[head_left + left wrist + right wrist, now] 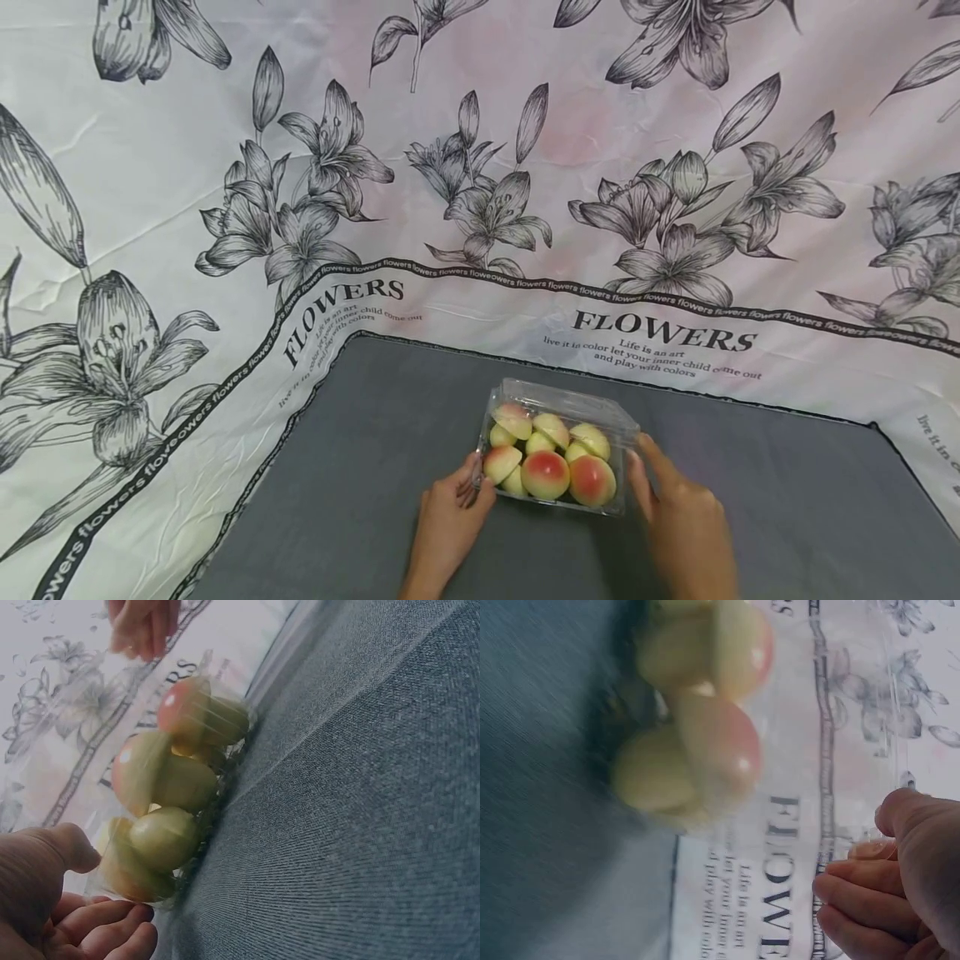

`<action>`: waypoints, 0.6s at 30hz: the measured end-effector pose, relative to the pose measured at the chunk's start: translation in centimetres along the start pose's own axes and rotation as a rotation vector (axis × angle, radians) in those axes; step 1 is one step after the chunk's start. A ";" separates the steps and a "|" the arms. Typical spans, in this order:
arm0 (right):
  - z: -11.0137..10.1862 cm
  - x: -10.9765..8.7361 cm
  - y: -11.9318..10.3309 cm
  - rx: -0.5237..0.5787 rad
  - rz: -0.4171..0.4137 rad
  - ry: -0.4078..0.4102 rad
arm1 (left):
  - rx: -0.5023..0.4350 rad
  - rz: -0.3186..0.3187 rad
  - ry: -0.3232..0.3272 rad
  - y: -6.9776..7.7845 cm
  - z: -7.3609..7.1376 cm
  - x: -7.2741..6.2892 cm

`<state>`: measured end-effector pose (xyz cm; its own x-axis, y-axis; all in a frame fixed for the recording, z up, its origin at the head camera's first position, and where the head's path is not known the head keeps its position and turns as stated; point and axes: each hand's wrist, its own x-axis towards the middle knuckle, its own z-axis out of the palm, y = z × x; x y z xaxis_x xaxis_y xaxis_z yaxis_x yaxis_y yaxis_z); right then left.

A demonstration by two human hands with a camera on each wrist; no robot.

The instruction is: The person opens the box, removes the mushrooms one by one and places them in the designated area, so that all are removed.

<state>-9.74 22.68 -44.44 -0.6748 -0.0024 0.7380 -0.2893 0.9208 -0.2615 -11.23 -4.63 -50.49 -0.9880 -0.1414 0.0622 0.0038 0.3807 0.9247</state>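
A clear plastic box [551, 504] with a raised clear lid [562, 396] sits on the grey surface. Inside it lie several yellow-green, red-blushed fruits [545, 475] that look like peaches, stacked in two layers. My left hand [453, 508] grips the box's left front corner, thumb on one side and fingers on the other, as the left wrist view also shows. At the right side, my right hand [678, 508] pinches the edge of the lid between thumb and fingers, clearest in the right wrist view [885, 892]. Blur softens the fruits in both wrist views.
Grey cloth [360, 467] covers the surface under the box. Behind and to the left rises a white sheet [480, 317] printed with black lilies and the word FLOWERS. A dark-edged seam runs along where cloth and sheet meet.
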 end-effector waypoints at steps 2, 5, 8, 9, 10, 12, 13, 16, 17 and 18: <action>-0.2 0.9 0.1 0.000 -0.008 0.019 | 0.003 -0.004 -0.008 0.0 0.0 0.0; -0.5 1.9 0.1 0.014 -0.022 0.028 | 0.002 -0.011 -0.024 0.0 -0.1 0.0; -0.7 2.7 0.1 0.027 -0.026 0.026 | 0.007 -0.014 -0.029 0.0 -0.2 0.1; -0.7 2.9 0.1 0.033 -0.026 0.025 | 0.008 -0.013 -0.027 0.0 -0.2 0.1; -0.7 3.1 0.1 0.038 -0.025 0.027 | 0.009 -0.013 -0.026 0.1 -0.2 0.2; -0.6 3.4 0.1 0.043 -0.025 0.035 | 0.011 -0.009 -0.021 0.1 -0.3 0.2; -0.6 3.5 0.1 0.046 -0.023 0.038 | 0.012 -0.006 -0.020 0.1 -0.3 0.2; -0.4 3.9 0.2 0.061 -0.024 0.044 | 0.025 -0.005 -0.013 0.1 -0.3 0.1; -0.4 4.1 0.3 0.071 -0.022 0.043 | 0.029 -0.004 -0.010 0.1 -0.3 0.1; -0.3 4.3 0.3 0.082 -0.019 0.039 | 0.033 -0.002 -0.006 0.1 -0.3 0.0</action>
<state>-12.57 23.09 -41.15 -0.6418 -0.0029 0.7668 -0.3578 0.8856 -0.2961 -11.23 -4.84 -50.26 -0.9889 -0.1369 0.0578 -0.0035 0.4102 0.9120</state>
